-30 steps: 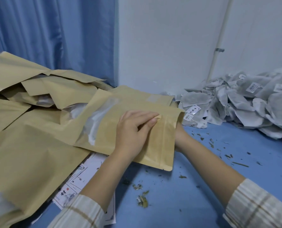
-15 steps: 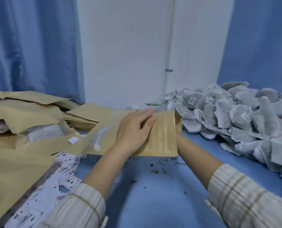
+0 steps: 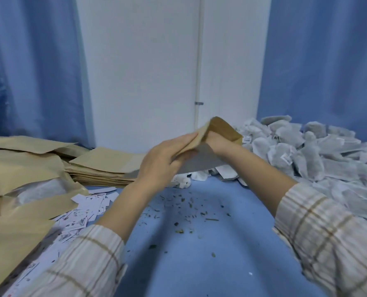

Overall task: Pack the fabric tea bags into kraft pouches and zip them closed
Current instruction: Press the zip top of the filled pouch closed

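Note:
I hold one kraft pouch (image 3: 223, 130) in the air above the blue table, its mouth pulled open toward the upper right. My left hand (image 3: 164, 159) grips the near wall of the pouch, with the thumb under it and the fingers on top. My right hand (image 3: 215, 142) is pushed into the pouch mouth, so its fingers are hidden. A big heap of grey fabric tea bags (image 3: 307, 151) with small white tags lies to the right.
A neat stack of flat kraft pouches (image 3: 102, 166) lies left of centre, with larger loose kraft bags (image 3: 17, 189) at the far left. Printed paper labels (image 3: 81, 215) are scattered beside them. Loose tea crumbs (image 3: 184, 206) dot the blue table (image 3: 199, 264).
The pouch has been lifted and tilted, and its mouth now gapes open with my right hand inside. The view has swung right, so more of the tea bag heap shows.

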{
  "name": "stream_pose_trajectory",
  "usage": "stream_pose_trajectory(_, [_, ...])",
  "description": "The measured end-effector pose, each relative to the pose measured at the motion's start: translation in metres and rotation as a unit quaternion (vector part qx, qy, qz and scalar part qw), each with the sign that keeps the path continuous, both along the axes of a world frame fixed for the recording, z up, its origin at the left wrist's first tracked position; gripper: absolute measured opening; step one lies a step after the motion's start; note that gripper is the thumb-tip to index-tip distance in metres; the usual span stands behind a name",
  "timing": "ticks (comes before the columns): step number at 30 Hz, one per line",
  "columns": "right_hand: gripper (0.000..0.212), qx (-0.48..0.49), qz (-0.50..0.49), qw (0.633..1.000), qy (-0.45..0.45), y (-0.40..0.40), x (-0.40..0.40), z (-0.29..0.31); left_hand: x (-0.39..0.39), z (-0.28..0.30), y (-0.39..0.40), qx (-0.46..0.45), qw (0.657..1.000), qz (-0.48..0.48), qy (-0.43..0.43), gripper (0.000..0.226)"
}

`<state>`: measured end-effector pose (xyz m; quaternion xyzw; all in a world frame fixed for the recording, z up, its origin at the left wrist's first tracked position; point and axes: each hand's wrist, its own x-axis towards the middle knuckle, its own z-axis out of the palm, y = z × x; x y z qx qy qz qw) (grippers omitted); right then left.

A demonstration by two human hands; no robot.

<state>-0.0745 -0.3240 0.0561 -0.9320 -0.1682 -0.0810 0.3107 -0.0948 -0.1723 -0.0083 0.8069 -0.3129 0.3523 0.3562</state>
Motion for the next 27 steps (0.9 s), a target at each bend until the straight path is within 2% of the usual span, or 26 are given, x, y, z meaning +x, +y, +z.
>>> stream_pose_trajectory(3, [0.016,-0.007,-0.004,1.000,-0.016,-0.020,-0.005,0.007,0.000,0.006,-0.003,-0.101,0.990,0.003,0.094,0.033])
stream_pose_trajectory(8, [0.042,-0.029,-0.005,0.978,-0.205,-0.045,-0.005,0.008,0.011,0.009,-0.005,-0.192,0.971,-0.033,0.139,0.023])
stream_pose_trajectory(11, [0.045,0.013,0.000,0.956,-0.291,-0.062,-0.004,0.014,0.019,0.016,-0.001,-0.276,0.945,-0.065,0.165,0.013])
stream_pose_trajectory(13, [0.037,0.073,0.005,0.956,-0.285,-0.073,-0.005,0.017,0.021,0.023,0.003,-0.331,0.916,-0.098,0.203,0.011])
stream_pose_trajectory(15, [0.040,0.110,0.019,0.965,-0.236,-0.078,-0.006,0.014,0.025,0.029,0.006,-0.358,0.895,-0.118,0.239,0.012])
stream_pose_trajectory(20, [0.042,0.096,0.012,0.977,-0.192,-0.083,0.008,0.015,0.029,0.028,0.019,-0.397,0.845,-0.162,0.318,0.022])
stream_pose_trajectory(22, [0.040,0.109,0.003,0.980,-0.166,-0.081,0.015,0.017,0.030,0.027,0.027,-0.369,0.851,-0.175,0.329,0.027])
stream_pose_trajectory(24, [0.033,0.125,-0.009,0.978,-0.166,-0.077,0.020,0.018,0.030,0.031,0.032,-0.350,0.870,-0.165,0.305,0.030])
stream_pose_trajectory(27, [0.025,0.153,-0.003,0.973,-0.174,-0.072,0.024,0.020,0.030,0.040,0.031,-0.373,0.883,-0.132,0.252,0.031])
